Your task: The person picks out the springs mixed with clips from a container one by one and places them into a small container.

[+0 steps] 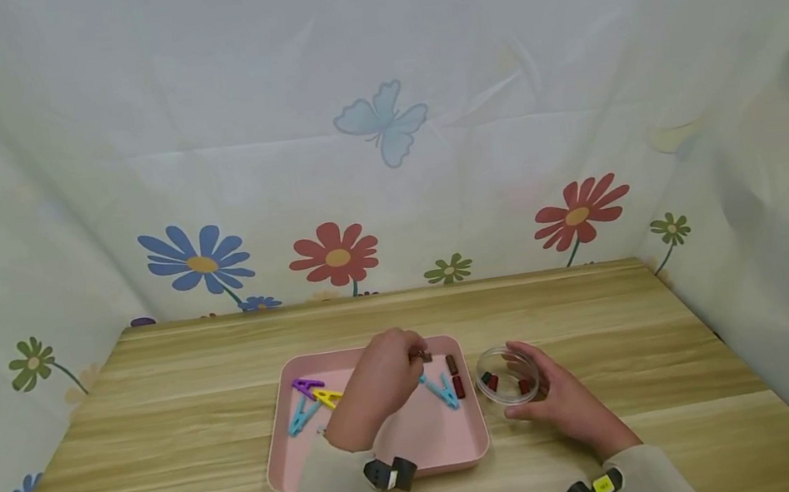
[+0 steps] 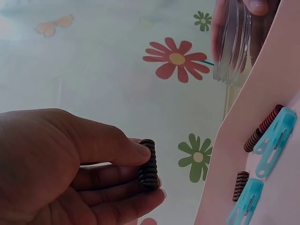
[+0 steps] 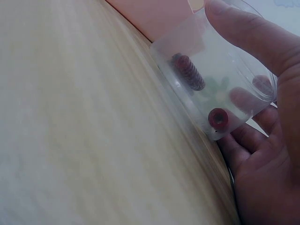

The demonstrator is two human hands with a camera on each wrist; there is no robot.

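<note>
My left hand [image 1: 383, 382] is over the back of the pink tray [image 1: 433, 469]. Between thumb and fingers it pinches a dark spring [image 2: 148, 165], seen in the left wrist view. My right hand [image 1: 564, 403] grips a clear round jar [image 1: 510, 399], thumb on one side and fingers round the other, on the table right of the tray. Several springs lie inside the jar, among them a red one [image 3: 218, 119]. In the tray's right part are a brown spring [image 1: 452, 365], a red spring [image 1: 458, 387] and a light blue clip [image 1: 441, 391].
On the tray's left side lie a purple clip [image 1: 306, 386], a yellow clip [image 1: 326, 397] and another blue clip [image 1: 302, 417]. The wooden table [image 1: 187, 443] extends around the tray. A flower-patterned curtain [image 1: 263, 172] stands behind and at both sides.
</note>
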